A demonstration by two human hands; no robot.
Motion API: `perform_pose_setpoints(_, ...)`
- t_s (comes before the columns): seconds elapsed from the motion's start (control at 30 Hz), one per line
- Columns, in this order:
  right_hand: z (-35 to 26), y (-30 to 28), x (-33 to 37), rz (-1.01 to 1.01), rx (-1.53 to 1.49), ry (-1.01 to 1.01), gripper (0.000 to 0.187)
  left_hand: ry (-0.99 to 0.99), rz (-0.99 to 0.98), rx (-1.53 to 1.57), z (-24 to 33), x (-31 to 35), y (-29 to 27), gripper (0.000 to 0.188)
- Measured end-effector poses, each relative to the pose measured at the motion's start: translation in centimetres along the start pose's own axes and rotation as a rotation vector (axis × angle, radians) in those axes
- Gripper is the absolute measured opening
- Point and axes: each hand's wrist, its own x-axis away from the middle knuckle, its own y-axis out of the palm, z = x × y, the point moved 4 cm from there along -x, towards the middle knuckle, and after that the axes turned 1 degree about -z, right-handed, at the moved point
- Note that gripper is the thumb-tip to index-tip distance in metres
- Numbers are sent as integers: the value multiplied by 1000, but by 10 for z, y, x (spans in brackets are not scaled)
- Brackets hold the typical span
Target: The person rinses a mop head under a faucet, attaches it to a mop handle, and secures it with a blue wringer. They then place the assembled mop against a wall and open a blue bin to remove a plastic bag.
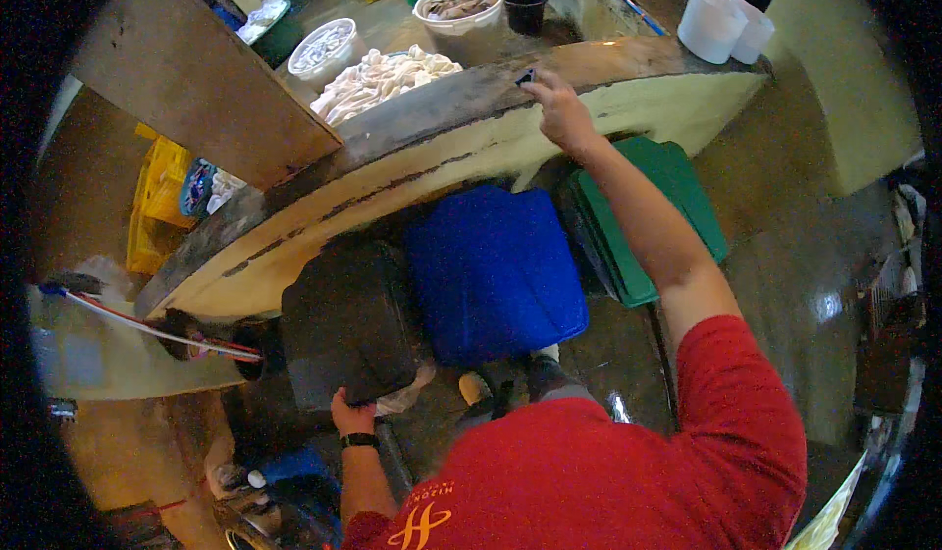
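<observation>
My right hand (566,116) reaches forward over the low wall's ledge, fingers pinched on a small dark angular object (526,77); its kind is too small to make out. My left hand (353,415), with a black band at the wrist, is at the near edge of a dark bin lid (345,319); its fingers curl around that edge and are partly hidden. Right of this bin stands one with a blue lid (496,270). Farther right, beneath my right forearm, is a bin with a green lid (675,207). All three lids look closed.
Beyond the ledge (638,57) lie a heap of cream cloth (378,84), white tubs (460,22) and a black bucket (527,20). White rolls (714,28) stand at its right end. A wooden panel (201,74) rises on the left, near a hose (162,326) and yellow crates (159,182).
</observation>
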Motion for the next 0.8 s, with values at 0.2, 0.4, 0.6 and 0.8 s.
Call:
perform_pose_setpoints(0.2,41,43,-67,-284,223,-112,40,-377,218,923,99,2,-18,29)
perform_pose_setpoints(0.4,8,35,-61,-348,260,-34,36,-59,243,686,218,-23,-45,22)
perform_pose_setpoints(0.6,-121,100,-35,-391,-541,-46,40,257,238,416,293,-77,-35,23)
perform_pose_setpoints(0.8,-214,197,-89,-263,-259,-50,41,115,187,768,310,-140,-32,23)
